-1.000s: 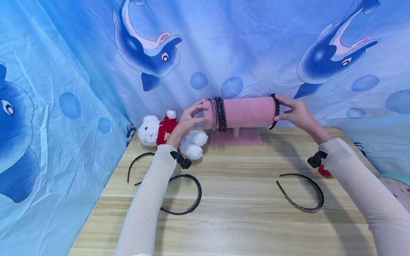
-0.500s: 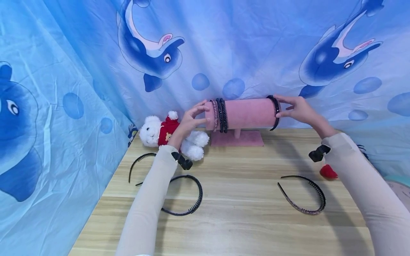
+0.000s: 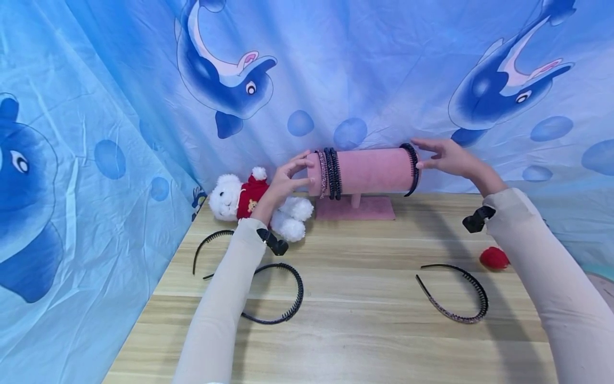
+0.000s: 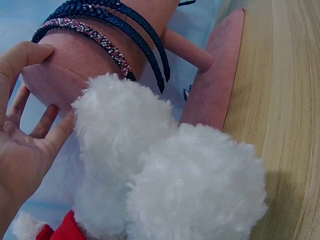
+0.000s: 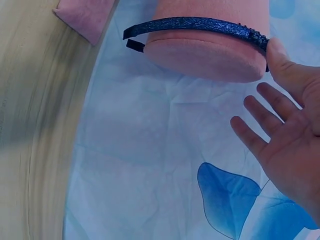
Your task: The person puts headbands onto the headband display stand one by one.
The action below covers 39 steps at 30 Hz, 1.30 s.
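Observation:
A pink padded headband stand point(image 3: 371, 169) stands at the back of the table. My left hand point(image 3: 282, 186) holds its left end between thumb and fingers. Beside that hand, a pink glittery headband point(image 4: 102, 42) and two dark headbands point(image 3: 332, 173) circle the roll. Another dark headband point(image 5: 195, 25) is around the right end, its two tips sticking out past the roll. My right hand point(image 3: 448, 157) is just off that end with fingers spread, thumb tip right at the headband's edge.
A white plush bear point(image 3: 225, 197) in red lies left of the stand, behind my left forearm. Loose headbands lie on the wooden table point(image 3: 355, 320), one glittery headband point(image 3: 453, 317) at right and a dark headband point(image 3: 298, 290) at left. A red object point(image 3: 494, 258) lies near my right sleeve.
The dark headband has slid slightly left onto the roll's right end. My right hand has loosened from it and drawn a little to the right. The left hand stays in place.

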Motion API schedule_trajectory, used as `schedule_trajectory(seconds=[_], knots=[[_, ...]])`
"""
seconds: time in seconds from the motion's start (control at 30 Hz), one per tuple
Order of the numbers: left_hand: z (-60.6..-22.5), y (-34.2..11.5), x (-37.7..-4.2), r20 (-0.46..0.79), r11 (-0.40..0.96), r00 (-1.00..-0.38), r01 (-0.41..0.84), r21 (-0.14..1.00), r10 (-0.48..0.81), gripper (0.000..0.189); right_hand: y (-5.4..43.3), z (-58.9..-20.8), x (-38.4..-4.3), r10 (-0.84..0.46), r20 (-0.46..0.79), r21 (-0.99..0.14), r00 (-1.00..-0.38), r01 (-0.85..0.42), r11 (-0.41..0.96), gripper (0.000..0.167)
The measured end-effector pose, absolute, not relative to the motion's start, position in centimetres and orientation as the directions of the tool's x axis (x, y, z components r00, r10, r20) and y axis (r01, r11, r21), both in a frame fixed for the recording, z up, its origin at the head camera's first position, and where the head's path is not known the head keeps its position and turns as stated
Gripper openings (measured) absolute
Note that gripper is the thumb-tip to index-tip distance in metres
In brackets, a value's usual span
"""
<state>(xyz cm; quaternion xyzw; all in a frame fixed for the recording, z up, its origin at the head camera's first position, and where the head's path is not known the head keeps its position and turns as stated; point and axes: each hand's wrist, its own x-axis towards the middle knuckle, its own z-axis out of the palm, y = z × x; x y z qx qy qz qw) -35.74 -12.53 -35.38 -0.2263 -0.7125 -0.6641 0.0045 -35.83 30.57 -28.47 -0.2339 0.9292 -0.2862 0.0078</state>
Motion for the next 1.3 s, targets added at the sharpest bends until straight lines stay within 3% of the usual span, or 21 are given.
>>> schedule_trajectory(seconds=[0.37,0.6,1.07,1.3], knots=[[-37.3,-12.6,-37.5,0.353,-0.001,-0.887,0.369,0.929,0.299,0.039,30.1,-28.3,-36.0,-0.446,0.033,-0.617,-0.895,-0.369,0.695,0.067],[-37.2,-12.6,-37.5,0.338,0.012,-0.891,0.359,0.933,0.304,0.04,29.7,-28.6,-35.7,-0.442,0.073,-0.624,-0.894,-0.386,0.679,0.065],[-35.4,-12.6,-35.8,0.305,0.007,-0.897,0.324,0.946,0.319,0.039,27.6,-29.3,-35.8,-0.477,0.222,-0.503,-0.851,-0.519,0.692,0.062],[-35.4,-12.5,-35.7,0.312,-0.008,-0.895,0.327,0.945,0.318,0.038,26.3,-29.4,-35.8,-0.453,0.219,-0.517,-0.864,-0.497,0.697,0.064]])
